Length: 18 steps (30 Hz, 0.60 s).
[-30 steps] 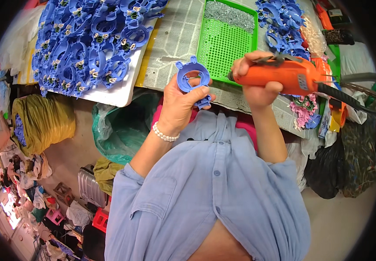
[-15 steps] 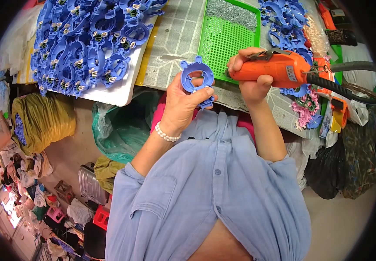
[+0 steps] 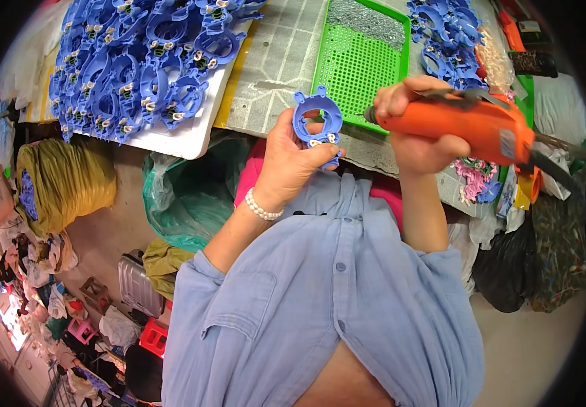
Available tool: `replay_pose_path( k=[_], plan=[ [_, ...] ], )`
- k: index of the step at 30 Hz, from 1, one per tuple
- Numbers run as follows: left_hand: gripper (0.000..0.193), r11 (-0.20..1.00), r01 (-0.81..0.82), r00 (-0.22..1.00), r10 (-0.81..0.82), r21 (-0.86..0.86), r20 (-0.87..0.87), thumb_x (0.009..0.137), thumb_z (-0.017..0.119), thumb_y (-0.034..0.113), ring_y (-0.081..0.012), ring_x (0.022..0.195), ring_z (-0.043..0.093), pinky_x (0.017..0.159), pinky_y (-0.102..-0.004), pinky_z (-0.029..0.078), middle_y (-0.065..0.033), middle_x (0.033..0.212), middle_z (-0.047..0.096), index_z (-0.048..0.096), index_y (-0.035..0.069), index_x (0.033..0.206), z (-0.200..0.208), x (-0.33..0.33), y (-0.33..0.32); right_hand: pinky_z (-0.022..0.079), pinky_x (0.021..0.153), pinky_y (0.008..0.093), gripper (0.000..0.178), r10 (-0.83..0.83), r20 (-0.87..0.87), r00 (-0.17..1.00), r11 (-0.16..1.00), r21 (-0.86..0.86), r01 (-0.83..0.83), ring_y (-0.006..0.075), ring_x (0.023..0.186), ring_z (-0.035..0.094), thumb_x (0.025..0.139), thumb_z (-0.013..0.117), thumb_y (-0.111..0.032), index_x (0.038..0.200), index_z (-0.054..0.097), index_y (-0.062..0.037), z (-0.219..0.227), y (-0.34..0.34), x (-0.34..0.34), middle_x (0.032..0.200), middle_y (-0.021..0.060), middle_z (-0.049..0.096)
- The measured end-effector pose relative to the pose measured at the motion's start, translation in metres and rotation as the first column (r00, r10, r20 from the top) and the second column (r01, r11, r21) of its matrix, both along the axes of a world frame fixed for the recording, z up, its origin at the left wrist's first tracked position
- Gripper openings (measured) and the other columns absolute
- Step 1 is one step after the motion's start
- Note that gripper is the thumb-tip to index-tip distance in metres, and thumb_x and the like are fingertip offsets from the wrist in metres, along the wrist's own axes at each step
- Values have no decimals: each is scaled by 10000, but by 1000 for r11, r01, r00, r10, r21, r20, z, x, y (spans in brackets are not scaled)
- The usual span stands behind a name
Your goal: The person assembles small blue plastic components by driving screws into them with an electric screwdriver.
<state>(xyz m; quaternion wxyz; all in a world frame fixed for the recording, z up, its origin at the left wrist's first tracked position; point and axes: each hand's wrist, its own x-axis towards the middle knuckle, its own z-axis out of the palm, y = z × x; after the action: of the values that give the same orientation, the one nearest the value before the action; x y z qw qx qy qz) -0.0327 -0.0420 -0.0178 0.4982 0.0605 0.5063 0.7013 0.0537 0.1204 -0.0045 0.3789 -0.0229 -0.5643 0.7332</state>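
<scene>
In the head view, the left hand is gripping a blue plastic ring part just beside the right hand, which is clasping an orange electric screwdriver above the surface.

blue ring part held upright, orange electric screwdriver level

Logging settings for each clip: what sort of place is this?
Probably a small assembly workshop. A heap of identical blue plastic rings lies on the bench, the right hand holds an orange power screwdriver, and a green perforated tray sits nearby.
</scene>
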Motion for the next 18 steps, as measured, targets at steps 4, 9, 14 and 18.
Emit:
replay_pose_path(
  k=[4, 9, 14, 18],
  plan=[
    [519, 1000, 29, 997, -29, -12, -65, 741, 645, -84, -226, 825, 673, 704, -300, 565, -165, 1044, 627, 429, 2, 1205, 2, 4, 5, 455, 692, 356, 1030, 157, -219, 963, 988, 35, -153, 200, 720, 546, 575, 550, -836, 1153, 480, 14, 31, -7, 5, 809, 83, 562],
    [476, 999, -28, 989, 34, 38, -143, 716, 668, -66, -113, 664, 618, 527, -240, 504, -95, 877, 639, 428, -10, 1123, 3, 10, 7, 410, 738, 382, 969, 358, -193, 913, 933, 108, -343, 208, 749, 521, 629, 542, -821, 1216, 488, -51, 47, -23, 8, 848, 50, 551],
    [468, 997, -40, 995, 46, 70, -93, 719, 679, -62, -108, 661, 611, 543, -249, 508, -88, 882, 646, 420, -10, 1105, 3, 12, 5, 420, 742, 378, 956, 350, -148, 925, 937, 49, -347, 206, 758, 535, 638, 543, -811, 1201, 480, -40, 41, -35, 9, 859, 52, 553],
    [469, 996, -49, 990, 58, 74, -128, 725, 706, -37, -104, 669, 612, 538, -246, 507, -83, 878, 650, 419, -5, 1094, 0, 14, 4, 420, 746, 377, 953, 368, -162, 916, 930, 55, -364, 206, 760, 536, 641, 549, -804, 1197, 476, -34, 37, -39, 7, 866, 57, 551]
  ],
)
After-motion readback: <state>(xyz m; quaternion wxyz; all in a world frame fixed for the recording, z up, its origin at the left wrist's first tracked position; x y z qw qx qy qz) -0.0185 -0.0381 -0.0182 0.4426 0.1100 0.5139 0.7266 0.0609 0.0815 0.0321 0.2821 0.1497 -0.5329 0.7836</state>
